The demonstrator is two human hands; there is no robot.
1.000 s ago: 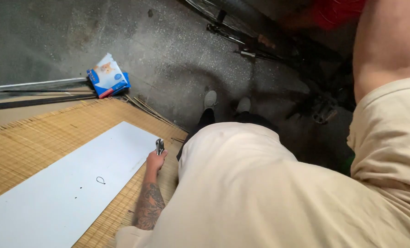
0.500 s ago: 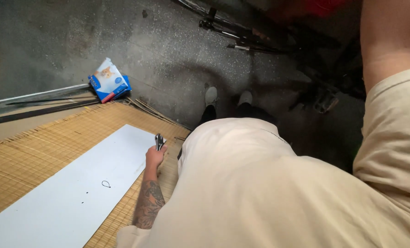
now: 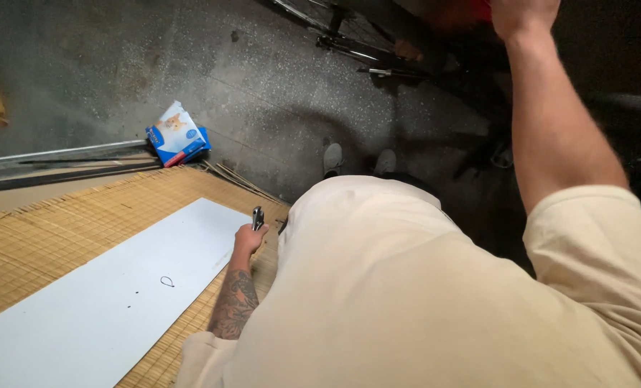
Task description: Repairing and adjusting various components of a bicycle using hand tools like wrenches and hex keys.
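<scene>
A blue and white packet (image 3: 177, 135) is seen on the concrete floor (image 3: 119, 57), just beyond a woven bamboo mat (image 3: 62, 223). A bicycle wheel (image 3: 342, 29) is seen above.

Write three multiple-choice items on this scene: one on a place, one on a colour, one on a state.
1. Where does the long flat white board lie?
A. on the woven bamboo mat
B. on the bare grey concrete floor
C. against the bicycle

2. The crumpled packet on the floor is mostly:
A. green
B. blue and white
C. black

3. The left hand is:
A. flat and empty
B. closed on a small dark metal tool
C. out of view

A: mat shows all round the board.
B: its colours show.
B: the tool sticks up from the fist.
</scene>
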